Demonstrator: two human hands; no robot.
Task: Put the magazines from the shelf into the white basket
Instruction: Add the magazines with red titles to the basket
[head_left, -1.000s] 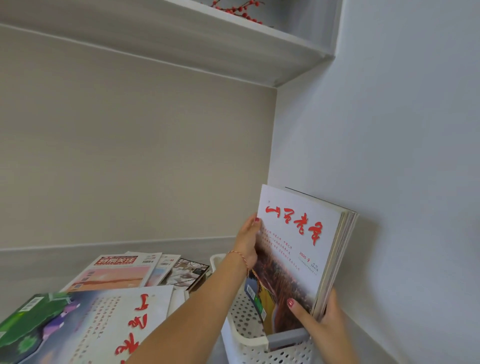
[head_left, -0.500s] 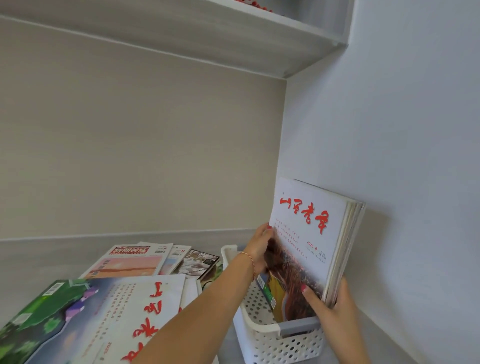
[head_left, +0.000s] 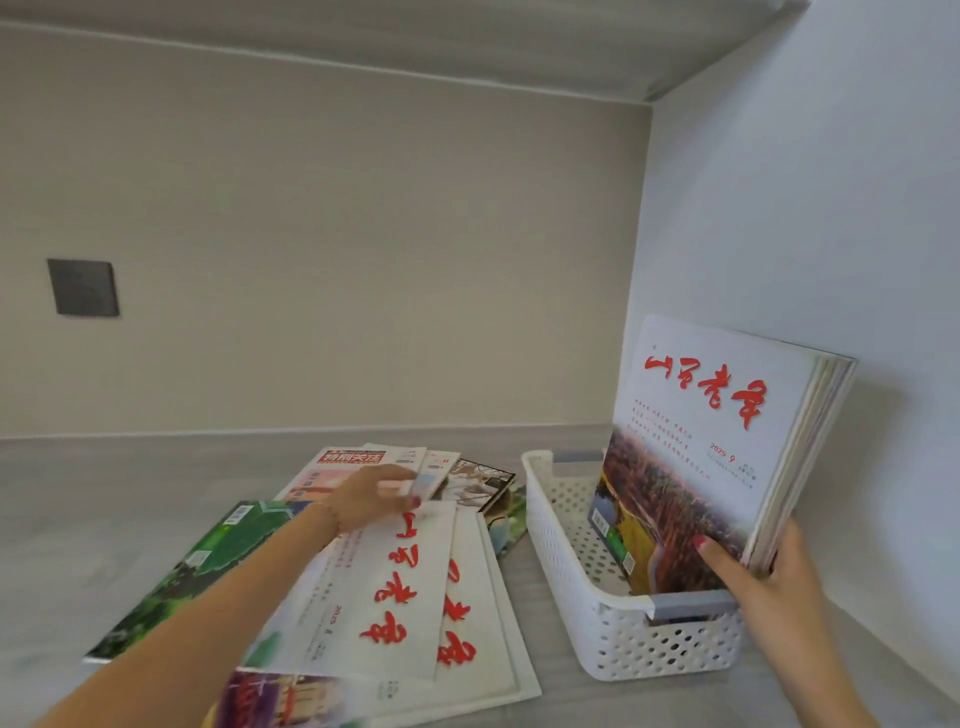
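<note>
A white perforated basket stands on the grey shelf at the right, against the side wall. Several magazines stand upright in it, leaning toward the wall, the front one white with red script. My right hand grips their lower right edge. Loose magazines lie spread flat on the shelf left of the basket. My left hand rests on top of this pile, fingers curled at the far edge of a white magazine; whether it grips one is unclear.
The shelf surface runs left, with a beige back wall and a dark square plate on it. An upper shelf board hangs overhead. The white side wall closes the right.
My left hand has let go of the upright magazines and moved left and down onto the flat pile. My right hand still holds the stack in the basket. The view shifted left.
</note>
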